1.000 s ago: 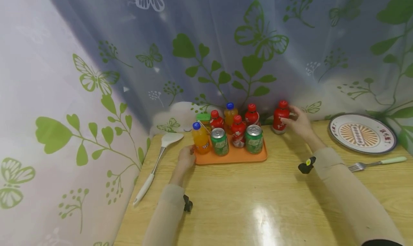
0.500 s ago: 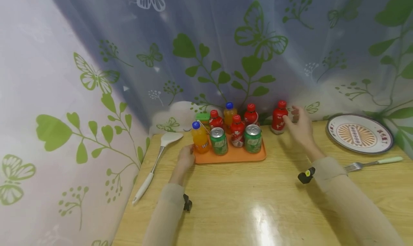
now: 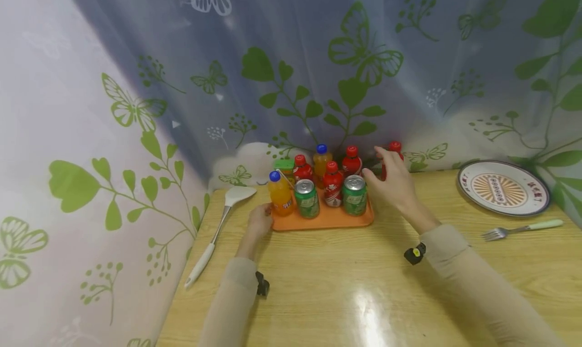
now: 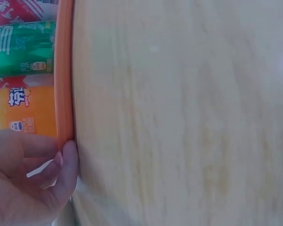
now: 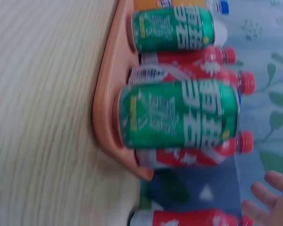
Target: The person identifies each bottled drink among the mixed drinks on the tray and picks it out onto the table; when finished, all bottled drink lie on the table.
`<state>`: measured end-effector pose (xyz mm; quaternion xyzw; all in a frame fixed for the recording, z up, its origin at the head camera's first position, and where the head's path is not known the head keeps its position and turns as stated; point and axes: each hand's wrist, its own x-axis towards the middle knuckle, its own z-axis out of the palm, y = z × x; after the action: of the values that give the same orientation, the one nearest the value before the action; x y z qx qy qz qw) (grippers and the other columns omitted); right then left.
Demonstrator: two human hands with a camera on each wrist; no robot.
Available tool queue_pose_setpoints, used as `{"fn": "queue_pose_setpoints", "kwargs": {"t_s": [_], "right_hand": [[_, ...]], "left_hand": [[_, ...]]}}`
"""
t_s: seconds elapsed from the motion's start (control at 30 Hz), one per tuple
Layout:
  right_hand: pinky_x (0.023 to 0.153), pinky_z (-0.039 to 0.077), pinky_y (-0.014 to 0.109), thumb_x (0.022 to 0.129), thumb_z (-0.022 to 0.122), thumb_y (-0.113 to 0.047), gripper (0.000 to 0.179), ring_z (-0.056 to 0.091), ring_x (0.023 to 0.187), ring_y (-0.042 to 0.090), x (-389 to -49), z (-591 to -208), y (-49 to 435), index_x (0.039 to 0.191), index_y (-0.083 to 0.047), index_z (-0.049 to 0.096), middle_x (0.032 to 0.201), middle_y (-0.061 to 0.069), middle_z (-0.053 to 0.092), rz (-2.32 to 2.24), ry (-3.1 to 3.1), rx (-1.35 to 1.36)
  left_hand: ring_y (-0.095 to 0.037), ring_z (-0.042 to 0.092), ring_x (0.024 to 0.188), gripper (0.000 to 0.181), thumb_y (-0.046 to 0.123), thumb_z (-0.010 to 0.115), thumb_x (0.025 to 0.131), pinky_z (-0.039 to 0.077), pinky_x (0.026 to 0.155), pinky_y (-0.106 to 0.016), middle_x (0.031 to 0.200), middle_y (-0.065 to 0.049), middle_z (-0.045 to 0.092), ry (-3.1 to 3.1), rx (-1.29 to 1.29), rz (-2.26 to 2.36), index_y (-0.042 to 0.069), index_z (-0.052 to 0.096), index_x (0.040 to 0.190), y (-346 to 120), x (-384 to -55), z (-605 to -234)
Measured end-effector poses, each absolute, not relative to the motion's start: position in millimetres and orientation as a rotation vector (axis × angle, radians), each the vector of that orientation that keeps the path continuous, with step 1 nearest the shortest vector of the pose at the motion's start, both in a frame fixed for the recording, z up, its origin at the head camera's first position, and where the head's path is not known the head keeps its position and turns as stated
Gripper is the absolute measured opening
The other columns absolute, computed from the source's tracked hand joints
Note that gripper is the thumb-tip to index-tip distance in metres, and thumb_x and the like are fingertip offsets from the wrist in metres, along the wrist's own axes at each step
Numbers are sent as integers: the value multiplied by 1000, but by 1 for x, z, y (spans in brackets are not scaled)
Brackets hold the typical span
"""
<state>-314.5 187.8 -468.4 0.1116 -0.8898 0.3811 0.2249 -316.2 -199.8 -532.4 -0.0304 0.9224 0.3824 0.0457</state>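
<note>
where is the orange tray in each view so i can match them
Head: the orange tray lies just below centre.
Left wrist: one rim, upper left, down to the left hand.
Right wrist: front-right corner, left of centre.
Shared: the green can beside the front orange bottle.

Loaded orange tray point(image 3: 324, 221), lying flat

We see a yellow-brown wooden table point(image 3: 313, 281) with a bright spot point(image 3: 369, 306). Behind it is a blue-gray curtain point(image 3: 282, 23) with green leaves point(image 3: 256, 64) and butterflies point(image 3: 209, 78). A pale wall point(image 3: 50, 114) stands on our left.
</note>
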Motion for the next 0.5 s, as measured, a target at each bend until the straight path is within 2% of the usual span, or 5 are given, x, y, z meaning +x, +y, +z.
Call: {"fn": "queue_pose_setpoints", "kwargs": {"t_s": [0.1, 0.17, 0.3, 0.4, 0.5], "right_hand": [[103, 49, 67, 99, 68, -44, 73, 52, 133, 42, -313, -465, 175, 160, -14, 41, 146, 21, 54, 999, -2520, 332], [106, 49, 68, 99, 68, -48, 75, 50, 136, 42, -312, -464, 167, 162, -17, 39, 149, 19, 53, 974, -2569, 342], [102, 52, 68, 98, 67, -53, 78, 50, 139, 41, -311, -464, 155, 163, -20, 37, 153, 17, 51, 951, -2646, 348], [99, 54, 69, 98, 67, -56, 81, 51, 138, 40, -313, -465, 147, 164, -21, 36, 154, 16, 50, 939, -2692, 355], [99, 54, 71, 97, 66, -58, 82, 50, 139, 43, -315, -468, 141, 164, -21, 35, 155, 18, 49, 907, -2736, 360]], "left_hand": [[-41, 61, 134, 69, -14, 54, 79, 56, 111, -49, 139, -26, 67, 2800, -123, 1182, -3, 57, 147, -200, -317, -530], [-40, 63, 129, 70, -15, 55, 77, 60, 103, -44, 135, -25, 69, 2800, -142, 1181, -3, 58, 146, -200, -318, -530], [-33, 71, 106, 65, -15, 56, 77, 64, 78, -31, 125, -25, 72, 2780, -180, 1209, -4, 62, 140, -201, -322, -529], [-24, 70, 86, 60, -14, 57, 80, 62, 61, -25, 125, -26, 72, 2714, -236, 1276, -4, 63, 140, -202, -327, -530], [-18, 65, 76, 58, -14, 58, 84, 60, 54, -22, 130, -25, 69, 2635, -313, 1331, -3, 63, 141, -203, -331, -530]]}}
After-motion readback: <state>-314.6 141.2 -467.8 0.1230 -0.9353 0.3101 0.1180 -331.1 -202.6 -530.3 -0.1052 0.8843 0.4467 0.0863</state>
